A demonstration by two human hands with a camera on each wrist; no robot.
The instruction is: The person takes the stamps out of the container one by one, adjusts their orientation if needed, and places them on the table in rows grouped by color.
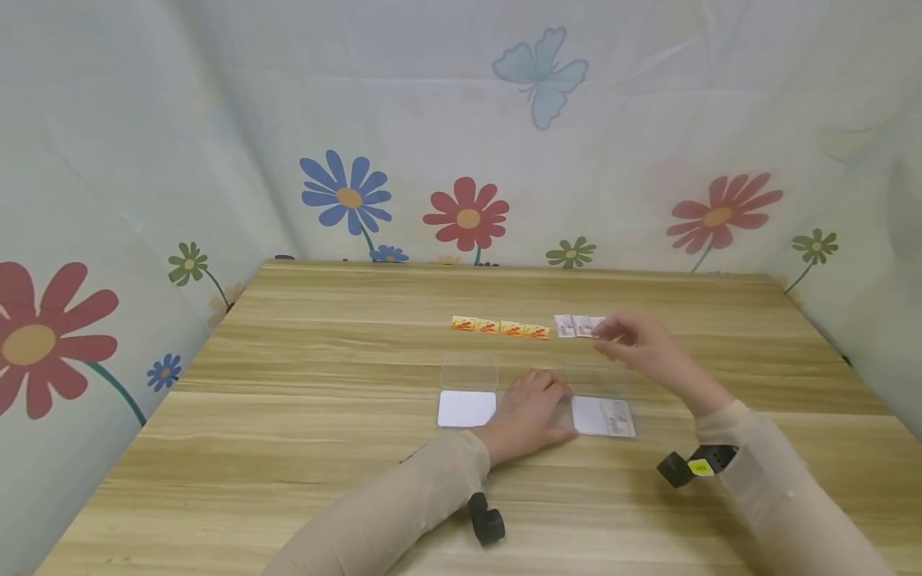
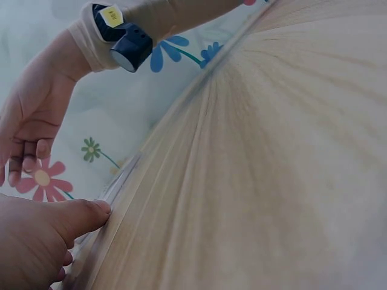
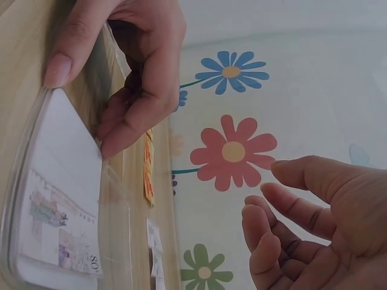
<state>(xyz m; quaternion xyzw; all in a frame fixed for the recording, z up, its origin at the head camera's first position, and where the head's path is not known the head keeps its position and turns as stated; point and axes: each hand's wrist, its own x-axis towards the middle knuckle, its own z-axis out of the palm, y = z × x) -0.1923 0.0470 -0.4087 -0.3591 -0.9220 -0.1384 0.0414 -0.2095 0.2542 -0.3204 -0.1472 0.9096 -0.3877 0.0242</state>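
A flat clear plastic case point(image 1: 589, 416) with a white insert lies open on the table, its transparent lid folded back. One pale printed stamp point(image 3: 60, 229), marked 80, lies on the insert's right part. My left hand point(image 1: 531, 412) holds this case at its left end, the thumb at the near corner and the fingertips at the far one. Over the right end of a row of pale stamps point(image 1: 565, 326), my right hand point(image 1: 641, 348) hovers with loosely bent fingers. Nothing shows between those fingers in the right wrist view. Left of that row lie several orange-yellow stamps point(image 1: 486, 326).
A second open case point(image 1: 467, 408) with a bare white insert lies left of my left hand. The wooden table point(image 1: 288, 448) ends at the back against a white curtain point(image 1: 403, 104) printed with flowers. Both wrists carry black cameras.
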